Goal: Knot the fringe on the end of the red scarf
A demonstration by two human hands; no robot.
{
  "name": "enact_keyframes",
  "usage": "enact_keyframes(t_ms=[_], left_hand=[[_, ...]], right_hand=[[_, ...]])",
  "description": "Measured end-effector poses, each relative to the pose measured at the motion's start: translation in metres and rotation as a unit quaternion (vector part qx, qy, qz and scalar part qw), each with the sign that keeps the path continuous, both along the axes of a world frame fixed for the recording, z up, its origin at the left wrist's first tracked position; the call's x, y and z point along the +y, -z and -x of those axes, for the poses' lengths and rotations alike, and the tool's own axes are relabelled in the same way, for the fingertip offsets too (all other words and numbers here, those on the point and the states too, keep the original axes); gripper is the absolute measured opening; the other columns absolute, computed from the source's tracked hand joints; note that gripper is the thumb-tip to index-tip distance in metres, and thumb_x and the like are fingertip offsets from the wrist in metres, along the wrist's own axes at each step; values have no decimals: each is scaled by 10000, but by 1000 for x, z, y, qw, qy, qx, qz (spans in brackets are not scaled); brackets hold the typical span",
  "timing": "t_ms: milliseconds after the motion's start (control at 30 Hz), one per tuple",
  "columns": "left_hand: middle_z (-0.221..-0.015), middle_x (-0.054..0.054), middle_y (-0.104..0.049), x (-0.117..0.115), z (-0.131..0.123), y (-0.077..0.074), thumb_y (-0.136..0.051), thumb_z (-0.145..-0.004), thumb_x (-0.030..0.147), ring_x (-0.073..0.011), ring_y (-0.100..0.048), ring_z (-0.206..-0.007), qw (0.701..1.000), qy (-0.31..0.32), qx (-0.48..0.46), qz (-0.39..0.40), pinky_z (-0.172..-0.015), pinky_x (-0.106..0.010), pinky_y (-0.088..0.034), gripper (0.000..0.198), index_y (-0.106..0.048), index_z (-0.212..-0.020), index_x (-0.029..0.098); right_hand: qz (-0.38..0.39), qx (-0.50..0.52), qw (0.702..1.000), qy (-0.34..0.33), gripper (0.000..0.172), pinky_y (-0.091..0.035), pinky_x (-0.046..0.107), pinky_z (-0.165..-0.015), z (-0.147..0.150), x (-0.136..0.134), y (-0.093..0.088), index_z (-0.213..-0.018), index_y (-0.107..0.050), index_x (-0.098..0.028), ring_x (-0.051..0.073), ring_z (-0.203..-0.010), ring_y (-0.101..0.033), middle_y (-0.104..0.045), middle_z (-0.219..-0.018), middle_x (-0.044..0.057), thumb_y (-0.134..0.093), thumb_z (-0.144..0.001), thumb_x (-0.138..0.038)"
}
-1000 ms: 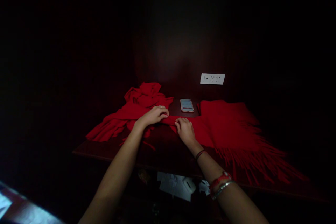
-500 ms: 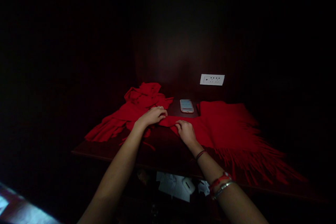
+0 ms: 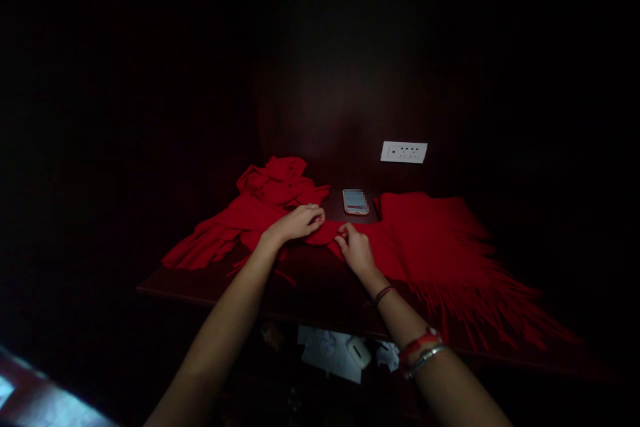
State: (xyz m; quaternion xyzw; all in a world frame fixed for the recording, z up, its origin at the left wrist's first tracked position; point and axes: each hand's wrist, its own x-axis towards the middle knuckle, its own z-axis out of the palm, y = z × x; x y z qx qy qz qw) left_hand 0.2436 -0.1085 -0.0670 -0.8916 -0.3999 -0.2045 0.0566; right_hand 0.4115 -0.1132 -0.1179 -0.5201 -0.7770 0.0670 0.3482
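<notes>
A red fringed scarf (image 3: 435, 240) spreads across the dark wooden shelf, laid flat on the right with its fringe toward the front edge. On the left the red cloth is bunched in a crumpled heap (image 3: 273, 180); whether it is one piece with the flat part I cannot tell. My left hand (image 3: 303, 220), a ring on one finger, has its fingers curled and closed on the narrow middle stretch of the scarf. Just to its right, my right hand (image 3: 356, 247) pinches the same stretch between thumb and fingers. The fingertips of both hands are partly hidden.
Behind my hands a phone (image 3: 355, 201) lies on the shelf (image 3: 310, 287), its screen lit. A white socket plate (image 3: 404, 152) is fixed to the dark back wall. Below the shelf edge are papers (image 3: 330, 355) and a small white object (image 3: 359, 352).
My left hand has shifted slightly right along the scarf, its fingers more curled. My right hand has risen a little, its fingers bent. The scarf's middle stretch has moved slightly; the rest lies still.
</notes>
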Motion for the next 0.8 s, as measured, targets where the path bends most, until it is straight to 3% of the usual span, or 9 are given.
enact_keyframes(t_ms=[167, 267, 467, 633, 800], left_hand=[[-820, -13, -526, -3, -6, 5, -566, -689, 345, -138, -490, -737, 999, 26, 26, 32, -644, -214, -379, 268, -499, -887, 177], [-802, -22, -545, 0, -6, 5, -445, -787, 241, -137, -503, -751, 999, -4, 37, -1, -680, -223, -373, 121, -537, -835, 178], [-772, -25, -581, 6, 3, 1, -358, -838, 216, -130, -520, -749, 999, -43, -8, -22, -719, -223, -363, 219, -566, -796, 162], [-777, -18, -580, 3, 4, 0, -412, -817, 266, -125, -517, -738, 1000, -19, 2, 17, -681, -204, -366, 187, -568, -812, 163], [-786, -19, -560, 1, 3, -2, -465, -791, 312, -125, -507, -750, 1000, 18, -5, 19, -689, -202, -364, 189, -572, -845, 165]], right_hand=[[-12, 7, 1000, 5, 113, -346, 202, -594, -2, -1, -2, -830, -543, -174, 134, -692, -562, -622, -757, 27, -444, -782, -199], [2, 1, 1000, 21, 144, -351, 207, -604, -3, -2, -2, -851, -553, -173, 140, -712, -565, -624, -770, 36, -438, -792, -237], [-31, -71, 997, 11, 191, -355, 219, -666, -3, -7, -3, -813, -601, -166, 149, -766, -544, -598, -855, 74, -432, -800, -253], [-65, -32, 997, -4, 162, -354, 212, -646, -3, -9, -5, -876, -562, -160, 142, -745, -541, -603, -814, 48, -435, -799, -226], [-47, -29, 998, -8, 158, -341, 206, -593, -3, -9, -5, -801, -560, -160, 135, -665, -552, -619, -737, 38, -414, -815, -217]])
